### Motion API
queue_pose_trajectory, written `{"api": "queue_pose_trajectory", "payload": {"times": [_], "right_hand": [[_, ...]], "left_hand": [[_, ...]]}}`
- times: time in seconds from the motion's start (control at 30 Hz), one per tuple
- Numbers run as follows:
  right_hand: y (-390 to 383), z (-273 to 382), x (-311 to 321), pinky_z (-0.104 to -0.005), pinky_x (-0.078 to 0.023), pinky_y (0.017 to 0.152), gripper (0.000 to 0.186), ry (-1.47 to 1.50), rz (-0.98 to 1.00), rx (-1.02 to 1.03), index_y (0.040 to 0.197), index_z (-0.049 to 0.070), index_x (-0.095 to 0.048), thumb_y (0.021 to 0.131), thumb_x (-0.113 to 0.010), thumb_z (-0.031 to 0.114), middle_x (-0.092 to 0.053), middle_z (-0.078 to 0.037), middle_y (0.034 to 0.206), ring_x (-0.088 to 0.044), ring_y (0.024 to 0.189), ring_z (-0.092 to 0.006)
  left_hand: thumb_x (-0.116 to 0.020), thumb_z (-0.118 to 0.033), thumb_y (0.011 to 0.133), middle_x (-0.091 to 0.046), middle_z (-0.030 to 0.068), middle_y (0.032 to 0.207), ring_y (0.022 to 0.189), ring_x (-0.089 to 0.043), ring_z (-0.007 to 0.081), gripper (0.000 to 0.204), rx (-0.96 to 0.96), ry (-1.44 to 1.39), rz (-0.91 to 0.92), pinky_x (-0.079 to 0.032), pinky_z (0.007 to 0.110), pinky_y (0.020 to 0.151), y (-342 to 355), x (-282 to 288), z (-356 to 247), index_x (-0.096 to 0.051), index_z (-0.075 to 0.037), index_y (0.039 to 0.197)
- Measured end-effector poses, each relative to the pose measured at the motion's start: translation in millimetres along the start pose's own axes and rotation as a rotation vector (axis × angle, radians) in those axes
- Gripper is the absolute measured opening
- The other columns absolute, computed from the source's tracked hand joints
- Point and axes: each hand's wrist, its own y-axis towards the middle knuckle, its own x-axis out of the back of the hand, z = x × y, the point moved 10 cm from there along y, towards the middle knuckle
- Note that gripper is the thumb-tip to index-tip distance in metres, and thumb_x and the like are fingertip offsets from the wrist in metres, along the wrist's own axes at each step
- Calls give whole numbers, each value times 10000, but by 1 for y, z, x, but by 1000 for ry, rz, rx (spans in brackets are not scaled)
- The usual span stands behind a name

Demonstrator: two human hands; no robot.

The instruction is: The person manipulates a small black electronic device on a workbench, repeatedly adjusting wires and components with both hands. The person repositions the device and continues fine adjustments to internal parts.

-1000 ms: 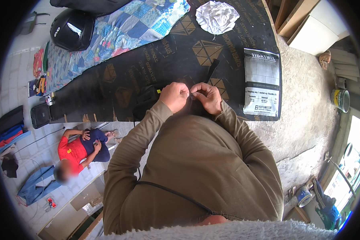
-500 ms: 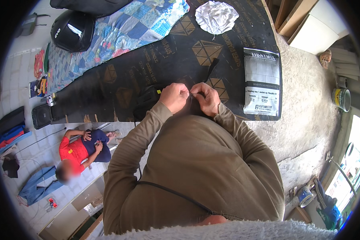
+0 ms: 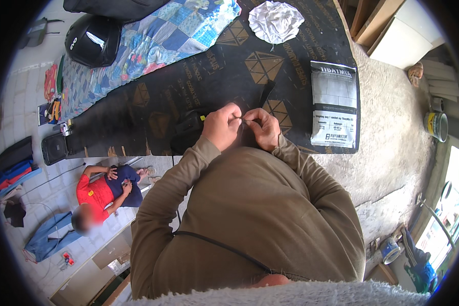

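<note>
My left hand [image 3: 222,126] and my right hand [image 3: 263,130] meet at the table's near edge, just in front of my body. Both are closed, thumbs and fingertips pinched close together. Something small and dark, perhaps a thin strand, is between them, too fine to make out. Beside my left hand lies a black pouch-like thing [image 3: 187,127] with a yellow tag [image 3: 202,118], partly hidden by that hand. A black strap [image 3: 266,93] lies on the table beyond my right hand.
The dark printed plywood table [image 3: 199,84] carries a grey-white packet [image 3: 333,104], a crumpled white cloth [image 3: 276,22], a patchwork cloth [image 3: 160,38] and a black helmet [image 3: 92,41]. A person in red [image 3: 99,191] sits at the left. A bucket [image 3: 436,126] stands at the right.
My left hand has shifted slightly, its index finger now more arched. Both hands stay pinched together in nearly the same place.
</note>
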Motion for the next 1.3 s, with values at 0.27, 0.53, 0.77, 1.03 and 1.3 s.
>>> {"api": "queue_pose_trajectory", "payload": {"times": [0.27, 0.53, 0.77, 1.03, 1.3], "right_hand": [[1, 1, 1, -366, -564, 892, 125, 1, 1, 3, 1079, 13, -714, 960, -696, 48, -749, -130, 1057, -721, 990, -245], [-1, 4, 0, -362, -564, 897, 126, 1, 7, 6, 1079, 14, -713, 955, -690, 13, -746, -132, 1067, -718, 1002, -241], [-2, 11, 0, -359, -560, 902, 120, -23, 9, 34, 1078, 8, -706, 959, -692, 9, -741, -130, 1064, -711, 1003, -236], [-2, 3, -1, -337, -540, 918, 108, 16, 31, 27, 1046, 12, -701, 957, -671, -43, -710, -100, 1123, -682, 1027, -208], [-2, 11, 2, -340, -540, 909, 130, 29, 25, 75, 1013, 13, -699, 926, -678, -80, -689, -98, 1130, -674, 1031, -223]], "left_hand": [[-673, -23, 944, -693, 90, 896, 860, -682, 332, 69, -190, 313, 80, -486, 440, 717, -2, -3, -24, -641, -77, 972], [-653, -34, 956, -675, 91, 928, 934, -658, 360, 51, -266, 399, 90, -474, 513, 781, -6, -12, -21, -621, -73, 953], [-618, -37, 972, -665, 115, 970, 952, -636, 378, 32, -324, 417, 90, -460, 505, 806, -7, -18, -19, -599, -61, 980], [-625, -35, 966, -666, 115, 941, 954, -651, 366, 54, -225, 336, 57, -452, 501, 814, -7, -20, -10, -585, -70, 977], [-660, 7, 946, -691, 149, 956, 896, -681, 394, 85, -256, 229, 3, -517, 496, 773, -9, -15, -14, -621, -24, 1015]]}}
